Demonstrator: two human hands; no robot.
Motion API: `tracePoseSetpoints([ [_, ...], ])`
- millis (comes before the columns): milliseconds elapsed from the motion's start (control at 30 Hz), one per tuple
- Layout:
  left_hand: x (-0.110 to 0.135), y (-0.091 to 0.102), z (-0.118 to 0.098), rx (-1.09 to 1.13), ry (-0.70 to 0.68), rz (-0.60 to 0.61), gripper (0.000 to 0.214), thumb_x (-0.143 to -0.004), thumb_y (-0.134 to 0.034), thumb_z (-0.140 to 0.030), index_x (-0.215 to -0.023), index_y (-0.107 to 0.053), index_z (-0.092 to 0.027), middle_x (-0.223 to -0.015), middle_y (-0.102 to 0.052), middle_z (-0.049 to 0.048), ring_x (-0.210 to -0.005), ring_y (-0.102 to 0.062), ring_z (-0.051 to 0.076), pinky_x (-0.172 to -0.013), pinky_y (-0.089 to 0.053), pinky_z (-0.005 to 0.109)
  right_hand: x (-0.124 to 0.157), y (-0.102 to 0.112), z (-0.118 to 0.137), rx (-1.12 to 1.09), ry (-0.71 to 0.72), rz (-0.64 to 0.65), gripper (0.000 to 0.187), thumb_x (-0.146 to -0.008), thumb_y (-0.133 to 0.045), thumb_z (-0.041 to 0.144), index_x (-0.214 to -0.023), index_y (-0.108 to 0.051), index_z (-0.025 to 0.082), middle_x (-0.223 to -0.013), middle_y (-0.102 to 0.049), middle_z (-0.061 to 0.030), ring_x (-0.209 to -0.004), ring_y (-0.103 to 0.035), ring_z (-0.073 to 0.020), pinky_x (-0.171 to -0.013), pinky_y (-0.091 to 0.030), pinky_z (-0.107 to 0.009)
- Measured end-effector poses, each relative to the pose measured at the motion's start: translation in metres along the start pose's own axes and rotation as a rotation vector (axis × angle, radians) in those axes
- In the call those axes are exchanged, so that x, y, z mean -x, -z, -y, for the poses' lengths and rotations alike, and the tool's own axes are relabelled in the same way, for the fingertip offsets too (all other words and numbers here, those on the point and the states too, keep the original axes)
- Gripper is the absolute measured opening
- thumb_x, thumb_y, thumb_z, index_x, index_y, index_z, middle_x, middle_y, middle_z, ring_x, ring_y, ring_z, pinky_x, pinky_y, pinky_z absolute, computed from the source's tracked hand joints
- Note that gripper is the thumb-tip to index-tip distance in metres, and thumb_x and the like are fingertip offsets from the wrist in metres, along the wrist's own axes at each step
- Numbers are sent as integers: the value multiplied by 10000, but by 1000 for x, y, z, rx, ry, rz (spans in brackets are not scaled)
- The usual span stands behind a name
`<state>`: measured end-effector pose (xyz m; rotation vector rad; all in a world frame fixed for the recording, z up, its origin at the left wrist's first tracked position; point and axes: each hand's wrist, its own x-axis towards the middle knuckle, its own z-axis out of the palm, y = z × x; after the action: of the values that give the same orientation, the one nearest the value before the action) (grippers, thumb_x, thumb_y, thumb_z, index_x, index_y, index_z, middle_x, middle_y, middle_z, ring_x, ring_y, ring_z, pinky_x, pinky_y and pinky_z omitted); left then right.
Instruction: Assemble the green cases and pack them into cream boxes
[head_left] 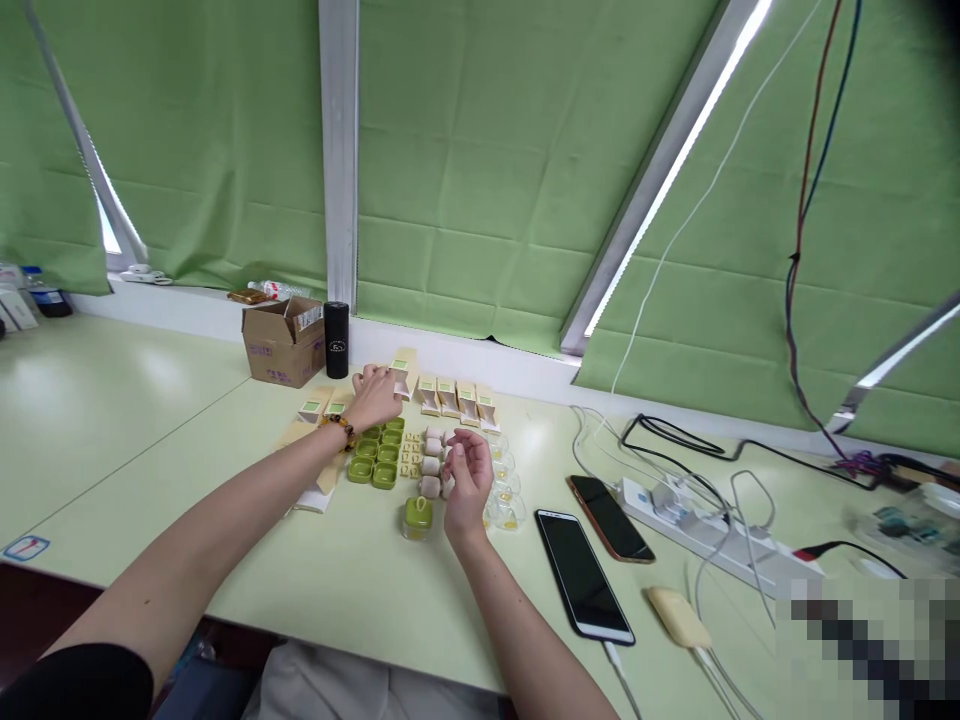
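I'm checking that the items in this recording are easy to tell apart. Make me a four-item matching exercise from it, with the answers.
Column one:
1. Left hand
2. Lidded cup
3. Clear cups
4. Tumbler

Column two:
A. Black, beside the carton
B. Beaded bracelet at the wrist
C. Just to the right of the right hand
D. Green on top, see-through below

Pairs: 1-B, 2-D, 3-C, 4-A
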<state>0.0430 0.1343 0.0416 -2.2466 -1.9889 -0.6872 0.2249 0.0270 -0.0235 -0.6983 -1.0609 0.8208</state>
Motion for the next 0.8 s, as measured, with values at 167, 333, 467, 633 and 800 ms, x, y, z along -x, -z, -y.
tracePoseSetpoints([
  [167,68,20,-6,-10,-277,-292,561,-961,-543,-242,-1511,-480,-157,-1541,-513,214,-1455,-368,420,-1183,-262,632,-6,-3,-1,-29,-111,38,445,-856,-782,519,-1133,-612,214,-1067,-668,-56,-835,-654,-165,-679,-537,-292],
  [333,124,18,-18,-42,-444,-369,580,-959,-566,-228,-1531,-491,-169,-1530,-547,224,-1420,-445,445,-1173,-273,653,-10,-7,-1,-60,-195,43,638,-794,-859,514,-1263,-537,224,-1210,-696,-102,-1029,-724,-211,-932,-593,-397],
  [467,143,18,-26,-88,-553,-332,540,-972,-539,-192,-1511,-511,-201,-1529,-565,191,-1407,-486,402,-1167,-303,607,-10,-9,2,-71,-208,47,648,-787,-860,516,-1267,-547,213,-1200,-718,-107,-1037,-733,-215,-950,-597,-397],
  [633,144,20,-22,91,-619,-368,516,-936,-584,-181,-1444,-546,-262,-1542,-569,128,-1366,-508,383,-1149,-348,632,-11,-5,5,-113,-187,28,640,-799,-843,482,-1300,-555,207,-1204,-725,-109,-1088,-728,-229,-957,-595,-396],
  [800,126,17,-20,522,-345,-269,585,-990,-632,-347,-1532,-430,-263,-1408,-622,145,-1326,-569,318,-1103,-511,528,-8,-4,8,-114,-124,93,556,-825,-826,433,-1279,-600,206,-1311,-703,-133,-1213,-692,-267,-1049,-561,-449],
])
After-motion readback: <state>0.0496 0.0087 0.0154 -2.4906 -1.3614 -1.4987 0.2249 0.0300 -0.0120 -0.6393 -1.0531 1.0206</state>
